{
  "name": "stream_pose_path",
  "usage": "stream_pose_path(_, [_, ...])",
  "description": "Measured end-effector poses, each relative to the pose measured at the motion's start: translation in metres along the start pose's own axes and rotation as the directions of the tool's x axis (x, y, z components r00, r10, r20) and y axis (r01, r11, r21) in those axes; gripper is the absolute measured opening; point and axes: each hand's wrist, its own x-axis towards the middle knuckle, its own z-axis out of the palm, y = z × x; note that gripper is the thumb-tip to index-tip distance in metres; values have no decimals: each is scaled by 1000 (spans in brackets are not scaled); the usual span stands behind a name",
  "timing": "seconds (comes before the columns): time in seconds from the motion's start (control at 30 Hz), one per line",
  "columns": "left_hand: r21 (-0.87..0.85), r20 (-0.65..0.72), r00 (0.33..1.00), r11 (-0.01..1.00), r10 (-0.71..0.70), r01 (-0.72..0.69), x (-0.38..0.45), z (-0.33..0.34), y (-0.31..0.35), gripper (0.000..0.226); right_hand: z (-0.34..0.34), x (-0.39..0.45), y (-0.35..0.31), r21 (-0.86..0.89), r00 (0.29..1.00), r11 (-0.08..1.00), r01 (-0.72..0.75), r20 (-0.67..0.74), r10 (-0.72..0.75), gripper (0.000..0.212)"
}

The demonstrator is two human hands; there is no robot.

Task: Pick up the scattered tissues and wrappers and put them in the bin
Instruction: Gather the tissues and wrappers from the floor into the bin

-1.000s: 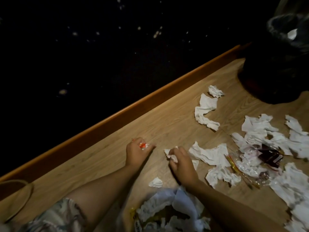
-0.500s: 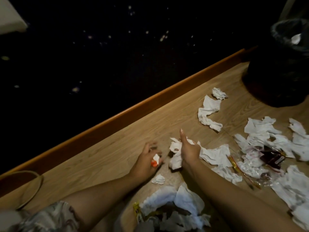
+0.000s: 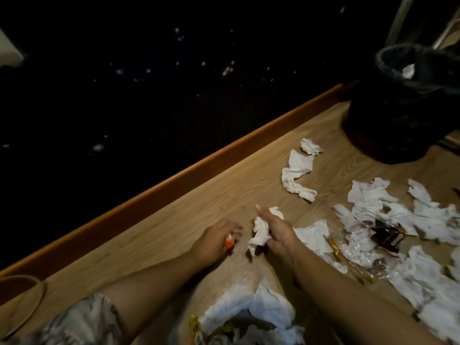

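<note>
From where I stand the left hand (image 3: 214,239) curls over a small orange-and-white scrap (image 3: 229,242), so most of it is hidden and I cannot tell what it is. The right hand (image 3: 278,232) covers part of a crumpled tissue (image 3: 261,232), and its palm side is out of sight. The black bin (image 3: 408,108) is lost in shadow, with only a pale bit inside showing, and the heap of tissues (image 3: 249,317) runs off the bottom edge, blurred.

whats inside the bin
The bin has a black liner, and one white scrap shows near the rim. Anything deeper is too dark to see.
</note>
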Motion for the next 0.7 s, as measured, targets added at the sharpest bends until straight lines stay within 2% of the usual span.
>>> stream_pose_path(0.07, [-191,-142,978,974,-153,124,30,-13,18,32,2,-4,-26,-43,998,999,22,67,-19,42])
stream_pose_path(0.13, [-297,-277,927,940,-253,167,63,-30,44,23,0,-5,-57,-103,991,991,90,105,-79,17])
stream_pose_path(0.2, [-405,-341,881,897,-328,177,92,-48,74,21,-4,-7,-94,-124,983,978,168,97,-157,13])
stream_pose_path(0.27, [-527,-322,863,831,-391,180,115,-64,106,24,-14,-15,-132,-164,967,953,253,77,-243,22])
stream_pose_path(0.33, [-634,-227,879,749,-419,193,133,-75,139,27,-29,-27,-170,-182,936,919,351,54,-347,29])
stream_pose_path(0.47, [-715,-100,912,666,-398,212,166,-93,201,31,-65,-61,-232,-293,855,809,510,68,-514,11])
stream_pose_path(0.5, [-723,-84,916,656,-393,215,173,-98,216,38,-76,-67,-246,-280,839,797,535,64,-541,7])
stream_pose_path(0.6, [-751,-80,927,633,-368,187,191,-108,260,60,-100,-86,-282,-166,801,788,593,21,-598,22])
stream_pose_path(0.63, [-788,-67,927,589,-369,177,199,-111,274,62,-108,-90,-292,-131,802,795,593,8,-597,26])
stream_pose_path(0.7, [-882,-15,918,438,-397,174,222,-114,295,53,-120,-102,-312,-50,804,805,591,-44,-593,25])
